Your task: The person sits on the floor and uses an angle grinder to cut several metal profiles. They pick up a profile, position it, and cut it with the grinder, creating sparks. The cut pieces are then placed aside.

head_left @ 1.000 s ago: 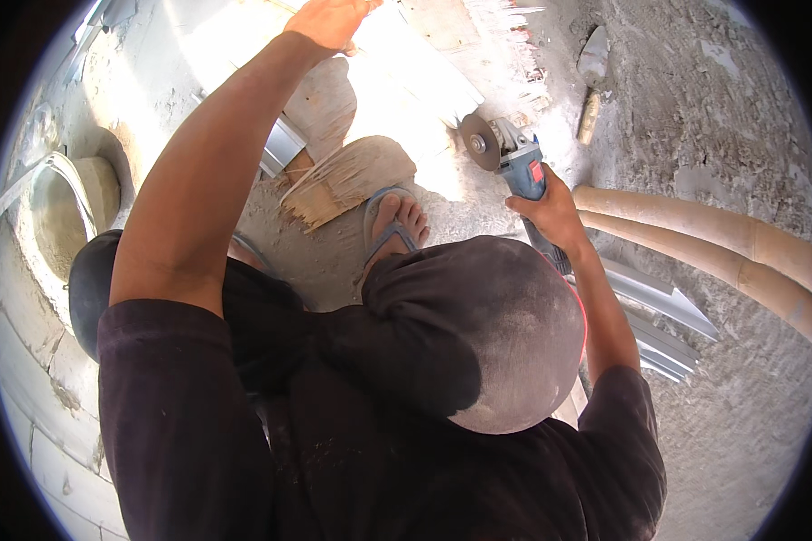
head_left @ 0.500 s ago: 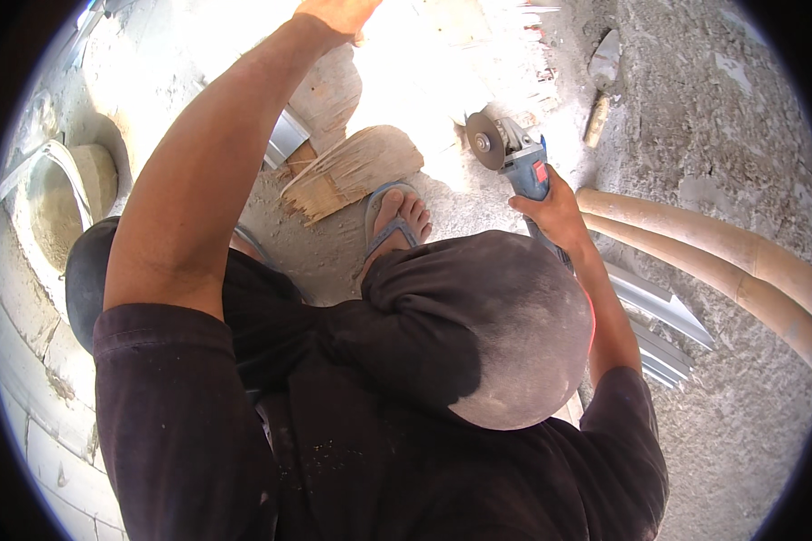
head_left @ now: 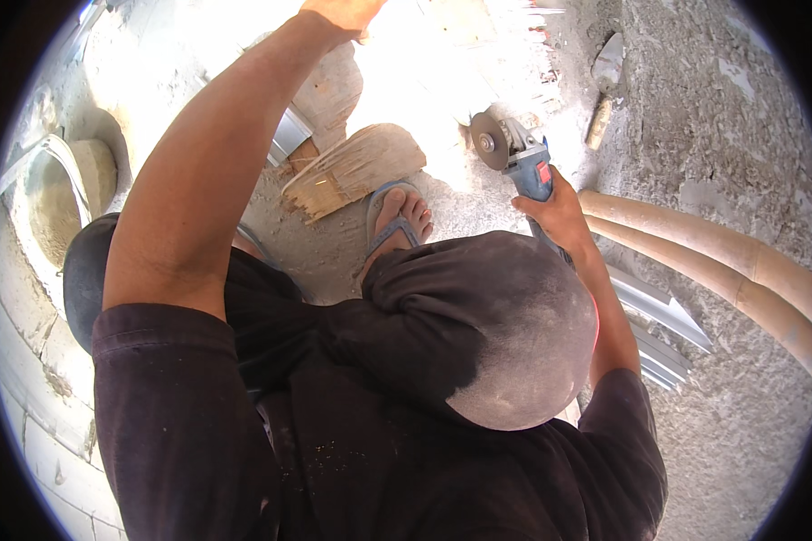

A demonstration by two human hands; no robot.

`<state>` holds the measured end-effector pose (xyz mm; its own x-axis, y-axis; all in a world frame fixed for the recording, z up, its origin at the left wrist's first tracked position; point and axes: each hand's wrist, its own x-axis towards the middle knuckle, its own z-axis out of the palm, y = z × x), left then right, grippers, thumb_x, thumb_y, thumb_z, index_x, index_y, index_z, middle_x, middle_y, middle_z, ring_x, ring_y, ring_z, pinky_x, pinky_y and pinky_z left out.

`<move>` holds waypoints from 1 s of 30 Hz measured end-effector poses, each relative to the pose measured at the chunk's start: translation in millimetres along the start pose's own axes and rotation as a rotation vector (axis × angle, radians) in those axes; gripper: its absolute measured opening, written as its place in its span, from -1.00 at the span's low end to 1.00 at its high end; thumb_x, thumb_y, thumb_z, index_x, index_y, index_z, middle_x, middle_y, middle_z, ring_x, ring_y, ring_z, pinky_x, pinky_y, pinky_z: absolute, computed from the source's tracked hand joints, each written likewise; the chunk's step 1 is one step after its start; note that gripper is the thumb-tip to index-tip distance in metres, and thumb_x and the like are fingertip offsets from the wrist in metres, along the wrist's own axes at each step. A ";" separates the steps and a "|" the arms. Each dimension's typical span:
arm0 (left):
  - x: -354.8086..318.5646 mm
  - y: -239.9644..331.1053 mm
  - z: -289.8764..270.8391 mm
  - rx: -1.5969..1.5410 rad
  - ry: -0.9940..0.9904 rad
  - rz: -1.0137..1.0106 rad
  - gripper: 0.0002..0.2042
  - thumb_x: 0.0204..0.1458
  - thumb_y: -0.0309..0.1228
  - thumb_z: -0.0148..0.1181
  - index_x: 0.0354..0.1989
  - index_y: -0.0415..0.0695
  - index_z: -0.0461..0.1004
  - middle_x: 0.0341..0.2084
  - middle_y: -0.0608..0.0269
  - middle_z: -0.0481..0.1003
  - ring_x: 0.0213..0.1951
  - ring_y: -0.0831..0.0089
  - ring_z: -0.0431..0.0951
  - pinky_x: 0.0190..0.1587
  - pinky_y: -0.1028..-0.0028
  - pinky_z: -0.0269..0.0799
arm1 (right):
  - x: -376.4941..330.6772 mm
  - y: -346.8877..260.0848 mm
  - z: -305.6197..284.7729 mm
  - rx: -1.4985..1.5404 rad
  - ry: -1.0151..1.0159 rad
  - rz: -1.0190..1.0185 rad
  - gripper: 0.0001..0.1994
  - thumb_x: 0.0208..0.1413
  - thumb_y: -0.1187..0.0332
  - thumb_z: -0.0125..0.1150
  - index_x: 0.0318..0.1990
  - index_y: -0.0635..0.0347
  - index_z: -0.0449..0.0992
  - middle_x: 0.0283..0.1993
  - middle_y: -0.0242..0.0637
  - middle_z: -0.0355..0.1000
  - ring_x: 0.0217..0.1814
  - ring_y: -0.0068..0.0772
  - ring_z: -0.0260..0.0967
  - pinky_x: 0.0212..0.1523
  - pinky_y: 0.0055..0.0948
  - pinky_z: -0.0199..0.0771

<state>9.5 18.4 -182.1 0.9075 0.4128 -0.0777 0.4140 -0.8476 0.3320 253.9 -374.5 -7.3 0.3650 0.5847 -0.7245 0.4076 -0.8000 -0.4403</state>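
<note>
My right hand (head_left: 559,213) is wrapped round the body of a blue angle grinder (head_left: 532,177), to the right of my knee. Its brown cutting disc (head_left: 490,142) points up and away from me, with the disc's face turned toward the left. Whether the disc is turning, I cannot tell. My left arm reaches far forward. The left hand (head_left: 345,13) is cut off by the top edge, and its fingers are mostly out of the picture. Bright glare washes out the ground around it, so what it touches is hidden.
A splintered piece of plywood (head_left: 356,171) lies before my sandalled foot (head_left: 397,221). Two wooden poles (head_left: 695,225) and metal profiles (head_left: 659,311) lie at right. A trowel (head_left: 608,65) rests on the rough ground beyond the grinder. A bucket (head_left: 99,171) stands at left beside pale blocks (head_left: 27,352).
Hardly anything differs. The grinder and my right hand appear very slightly farther right and lower; my left arm keeps its forward reach.
</note>
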 end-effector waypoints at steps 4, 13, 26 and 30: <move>-7.6 -14.6 17.6 0.010 0.157 0.125 -0.10 -0.10 -0.42 0.54 0.49 -0.20 0.23 0.50 -0.15 0.21 0.56 -0.02 0.10 0.59 0.09 -0.03 | 0.2 -2.0 1.6 0.008 0.010 -0.001 -0.27 -0.03 0.20 0.52 0.24 0.49 0.44 0.01 0.12 0.62 0.06 -0.05 0.62 0.14 -0.23 0.55; -0.2 -4.8 17.0 0.041 0.068 -0.002 -0.08 -0.13 -0.40 0.53 0.49 -0.24 0.22 0.49 -0.17 0.22 0.55 -0.03 0.14 0.57 0.07 0.01 | 4.9 -15.8 -1.6 -0.040 -0.003 0.005 -0.33 -0.03 0.22 0.50 0.23 0.39 0.46 0.00 0.05 0.62 0.05 -0.08 0.60 0.15 -0.19 0.54; 4.5 -31.3 49.9 0.074 0.261 0.135 -0.16 -0.11 -0.32 0.50 0.44 -0.19 0.31 0.45 -0.14 0.29 0.52 0.01 0.19 0.54 0.08 0.10 | 10.1 -23.2 -0.2 -0.039 -0.001 -0.024 -0.37 -0.02 0.24 0.47 0.20 0.36 0.48 -0.04 -0.01 0.62 -0.02 -0.13 0.58 0.10 -0.19 0.54; 11.7 -26.9 49.8 0.086 0.229 0.128 -0.16 -0.10 -0.28 0.48 0.44 -0.19 0.31 0.44 -0.12 0.30 0.52 0.01 0.20 0.54 0.09 0.09 | 7.3 -27.1 -3.1 -0.045 -0.009 0.014 -0.40 -0.02 0.25 0.48 0.18 0.35 0.48 -0.07 -0.02 0.62 -0.04 -0.14 0.58 0.08 -0.20 0.55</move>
<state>12.6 29.4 -238.7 0.9174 0.3564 0.1774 0.3100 -0.9191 0.2434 248.1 -348.1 0.9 0.3634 0.5718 -0.7355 0.4395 -0.8013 -0.4058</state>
